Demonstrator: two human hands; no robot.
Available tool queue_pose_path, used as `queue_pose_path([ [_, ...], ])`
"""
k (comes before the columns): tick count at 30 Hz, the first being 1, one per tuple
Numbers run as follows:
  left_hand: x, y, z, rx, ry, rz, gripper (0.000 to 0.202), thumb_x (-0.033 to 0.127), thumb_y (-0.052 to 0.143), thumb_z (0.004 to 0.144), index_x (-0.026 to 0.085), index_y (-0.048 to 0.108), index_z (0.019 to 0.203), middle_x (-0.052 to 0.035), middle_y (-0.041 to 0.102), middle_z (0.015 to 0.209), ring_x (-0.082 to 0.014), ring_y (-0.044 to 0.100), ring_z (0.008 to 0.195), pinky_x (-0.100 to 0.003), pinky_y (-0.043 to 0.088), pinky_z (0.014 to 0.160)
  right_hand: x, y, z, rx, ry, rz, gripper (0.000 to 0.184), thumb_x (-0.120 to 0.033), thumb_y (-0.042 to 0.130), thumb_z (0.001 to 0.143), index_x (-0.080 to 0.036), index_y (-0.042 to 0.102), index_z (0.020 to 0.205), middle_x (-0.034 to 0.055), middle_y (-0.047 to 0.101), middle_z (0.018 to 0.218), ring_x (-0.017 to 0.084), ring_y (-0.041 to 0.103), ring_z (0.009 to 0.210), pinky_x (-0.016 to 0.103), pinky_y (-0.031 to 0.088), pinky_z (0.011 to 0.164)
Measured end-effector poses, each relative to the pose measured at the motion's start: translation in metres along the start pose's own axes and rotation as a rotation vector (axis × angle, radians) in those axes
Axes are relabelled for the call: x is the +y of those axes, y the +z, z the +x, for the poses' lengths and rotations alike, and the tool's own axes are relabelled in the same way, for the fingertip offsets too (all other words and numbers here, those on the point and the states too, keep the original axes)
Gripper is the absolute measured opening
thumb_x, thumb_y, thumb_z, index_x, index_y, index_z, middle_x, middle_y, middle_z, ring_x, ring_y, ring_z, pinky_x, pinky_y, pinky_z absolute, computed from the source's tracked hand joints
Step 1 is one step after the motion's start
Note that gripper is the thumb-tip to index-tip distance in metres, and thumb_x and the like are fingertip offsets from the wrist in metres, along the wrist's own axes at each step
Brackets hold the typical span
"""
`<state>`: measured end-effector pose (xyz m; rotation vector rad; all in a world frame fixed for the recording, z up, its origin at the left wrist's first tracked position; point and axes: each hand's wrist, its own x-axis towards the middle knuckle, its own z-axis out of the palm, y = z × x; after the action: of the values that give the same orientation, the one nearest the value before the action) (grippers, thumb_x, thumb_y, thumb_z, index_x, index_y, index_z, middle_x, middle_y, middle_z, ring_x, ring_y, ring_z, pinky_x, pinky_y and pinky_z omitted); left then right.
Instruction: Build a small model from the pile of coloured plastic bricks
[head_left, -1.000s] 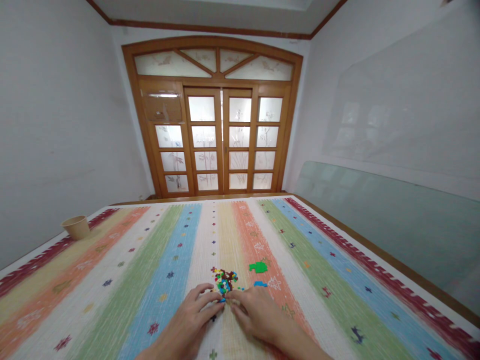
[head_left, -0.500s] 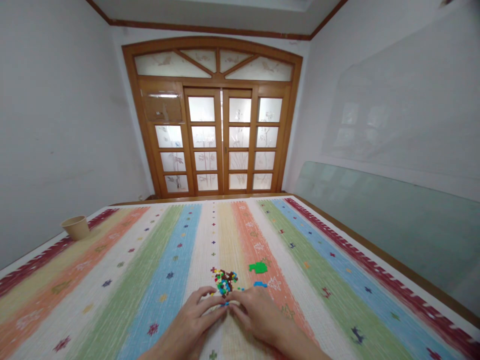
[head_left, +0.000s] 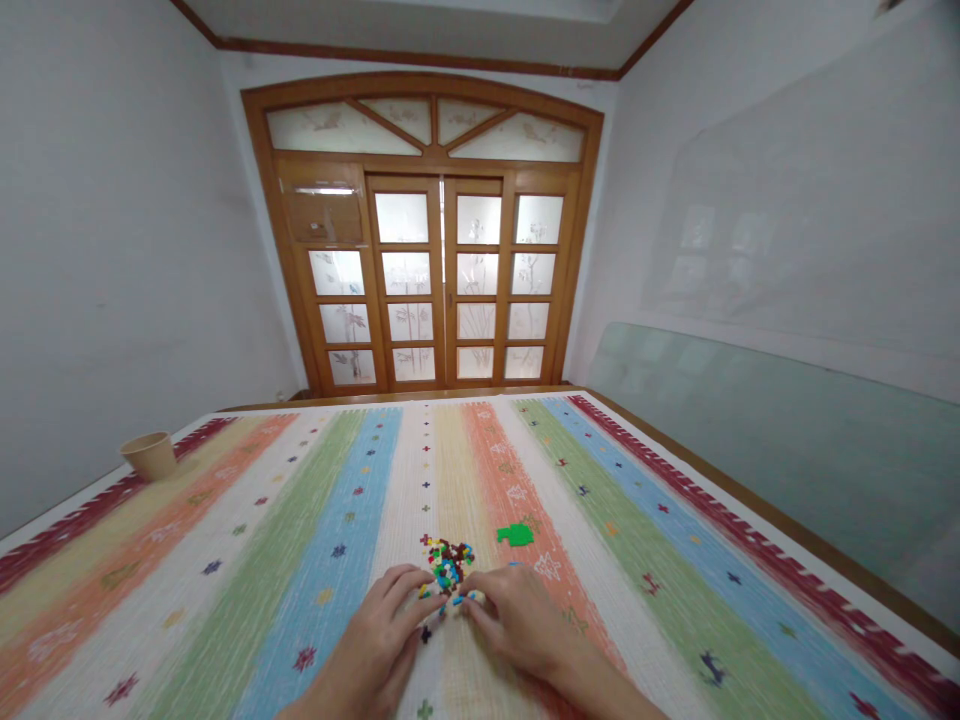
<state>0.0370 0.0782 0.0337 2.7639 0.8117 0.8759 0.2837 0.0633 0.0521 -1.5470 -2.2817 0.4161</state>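
Observation:
Small multicoloured toy bricks [head_left: 450, 558] lie in a loose pile on the striped cloth, just beyond my fingertips. My right hand [head_left: 521, 618] is closed in a pinch at the near right edge of the pile, with a small blue brick [head_left: 458, 601] at its fingertips. My left hand [head_left: 386, 625] rests opposite, fingers curled and thumb and forefinger drawn close together; what they hold, if anything, is too small to make out. A flat green piece [head_left: 515, 535] lies beyond my right hand. Behind my right knuckles a blue piece [head_left: 514, 564] is mostly hidden.
The striped tablecloth [head_left: 300, 560] covers the table. A tan cup [head_left: 149, 456] stands at the far left edge. A greenish glass panel [head_left: 750, 420] runs along the right side, and wooden doors [head_left: 442, 280] stand past the far edge.
My fingertips have moved slightly apart, showing a small blue brick between them. My right hand now covers more of the blue piece behind it.

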Motion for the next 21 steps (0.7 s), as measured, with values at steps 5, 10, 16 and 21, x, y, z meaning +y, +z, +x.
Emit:
queue_pose_path([
  [5, -0.002, 0.001, 0.000, -0.012, -0.028, 0.013, 0.057, 0.002, 0.049, 0.095, 0.028, 0.056, 0.146, -0.0091, 0.067, 0.134, -0.0264, 0.059, 0.127, -0.046, 0.057, 0.108, 0.000, -0.002, -0.001, 0.013, 0.001, -0.009, 0.024, -0.027, 0.059, 0.096, -0.026, 0.079, 0.109, 0.0065, 0.082, 0.096, 0.022, 0.076, 0.091, 0.027, 0.044, 0.079],
  [10, -0.003, 0.002, 0.000, -0.027, -0.077, 0.013, 0.046, 0.004, 0.051, 0.095, 0.027, 0.064, 0.132, -0.0083, 0.069, 0.128, -0.0263, 0.061, 0.122, -0.044, 0.057, 0.105, 0.002, -0.007, 0.000, 0.015, 0.001, 0.018, 0.024, -0.024, 0.061, 0.093, -0.026, 0.079, 0.108, 0.0052, 0.082, 0.092, 0.020, 0.076, 0.086, 0.025, 0.044, 0.077],
  [16, -0.001, 0.001, 0.001, -0.035, -0.097, 0.025, 0.038, 0.005, 0.049, 0.097, 0.025, 0.065, 0.124, -0.0087, 0.068, 0.125, -0.0264, 0.063, 0.118, -0.044, 0.058, 0.102, 0.010, -0.008, 0.003, 0.051, 0.017, -0.006, 0.023, -0.023, 0.060, 0.093, -0.026, 0.079, 0.107, 0.0053, 0.081, 0.090, 0.021, 0.074, 0.085, 0.026, 0.041, 0.076],
  [21, -0.003, 0.003, 0.001, -0.044, -0.104, 0.039, 0.042, 0.004, 0.049, 0.096, 0.025, 0.061, 0.131, -0.0091, 0.067, 0.129, -0.0268, 0.061, 0.121, -0.045, 0.056, 0.104, 0.015, -0.014, 0.003, 0.098, 0.048, -0.012, 0.023, -0.021, 0.063, 0.091, -0.026, 0.079, 0.107, 0.0048, 0.080, 0.085, 0.020, 0.072, 0.080, 0.026, 0.040, 0.075],
])
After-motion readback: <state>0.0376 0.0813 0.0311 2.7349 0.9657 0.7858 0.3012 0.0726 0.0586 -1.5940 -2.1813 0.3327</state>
